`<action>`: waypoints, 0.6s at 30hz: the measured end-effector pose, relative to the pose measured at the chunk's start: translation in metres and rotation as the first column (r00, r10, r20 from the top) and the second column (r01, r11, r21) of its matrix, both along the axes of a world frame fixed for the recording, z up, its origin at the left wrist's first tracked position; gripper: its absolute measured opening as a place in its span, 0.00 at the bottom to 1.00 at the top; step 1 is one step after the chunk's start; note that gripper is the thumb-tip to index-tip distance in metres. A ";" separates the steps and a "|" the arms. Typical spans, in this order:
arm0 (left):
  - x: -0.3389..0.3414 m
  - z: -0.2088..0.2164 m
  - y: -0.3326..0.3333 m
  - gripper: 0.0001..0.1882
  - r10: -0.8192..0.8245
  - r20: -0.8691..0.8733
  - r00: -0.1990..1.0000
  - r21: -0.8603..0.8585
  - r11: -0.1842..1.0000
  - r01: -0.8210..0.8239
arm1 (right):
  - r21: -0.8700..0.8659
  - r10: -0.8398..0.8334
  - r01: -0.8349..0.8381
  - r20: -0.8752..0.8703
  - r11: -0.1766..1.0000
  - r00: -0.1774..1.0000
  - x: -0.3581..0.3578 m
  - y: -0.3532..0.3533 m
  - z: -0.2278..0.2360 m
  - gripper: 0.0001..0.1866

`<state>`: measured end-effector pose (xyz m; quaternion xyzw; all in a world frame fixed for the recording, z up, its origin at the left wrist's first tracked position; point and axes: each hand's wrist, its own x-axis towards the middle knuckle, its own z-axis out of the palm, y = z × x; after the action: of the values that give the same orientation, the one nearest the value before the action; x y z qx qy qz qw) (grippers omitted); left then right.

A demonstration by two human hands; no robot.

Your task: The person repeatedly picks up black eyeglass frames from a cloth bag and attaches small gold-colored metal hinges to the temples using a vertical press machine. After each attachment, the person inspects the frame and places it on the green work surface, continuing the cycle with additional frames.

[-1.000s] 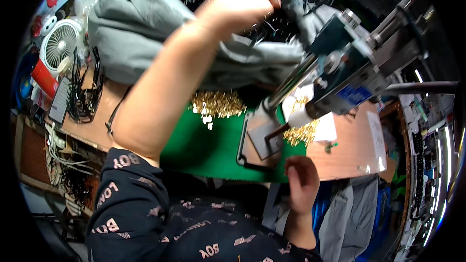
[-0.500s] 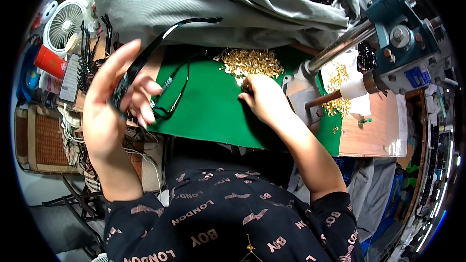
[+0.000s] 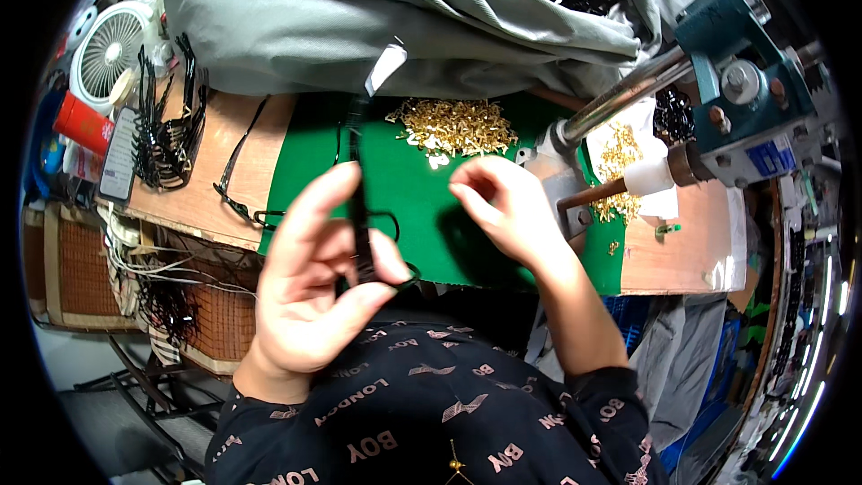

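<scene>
My left hand (image 3: 310,296) grips a black eyeglass frame (image 3: 357,148) between thumb and fingers, above the near left part of the green mat (image 3: 431,233). One temple points away from me, with a bright white glare near its far end. The fingers hide much of the front. My right hand (image 3: 503,211) hovers over the mat, just nearer than a heap of small gold metal pieces (image 3: 453,126). Its thumb and index finger are pinched together; whatever they may hold is too small to tell. Another black eyeglass frame (image 3: 232,166) lies on the wooden tabletop at the left.
A teal and metal bench press (image 3: 736,81) stands at the right, its shaft reaching over the mat. Beside it lie more gold pieces (image 3: 618,166) on white paper. Several black frames (image 3: 171,139), a phone (image 3: 118,157), a red cylinder (image 3: 83,123) and a white fan (image 3: 112,52) stand left.
My left hand has moved right and nearer to me with the eyeglass frame, turning it more upright. The right hand has drawn back from the gold heap towards me.
</scene>
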<state>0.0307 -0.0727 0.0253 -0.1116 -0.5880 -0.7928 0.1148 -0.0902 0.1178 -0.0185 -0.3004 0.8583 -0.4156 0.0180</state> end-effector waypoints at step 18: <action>-0.023 -0.016 0.063 0.28 -0.090 0.107 0.990 -0.291 0.950 0.118 | -0.601 0.160 0.064 0.311 0.797 0.937 0.067 0.045 0.036 0.07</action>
<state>0.0073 -0.0092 0.0089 -0.1213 -0.6982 -0.7050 0.0274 -0.0231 0.1624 0.0176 -0.2345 0.6565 -0.7122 0.0829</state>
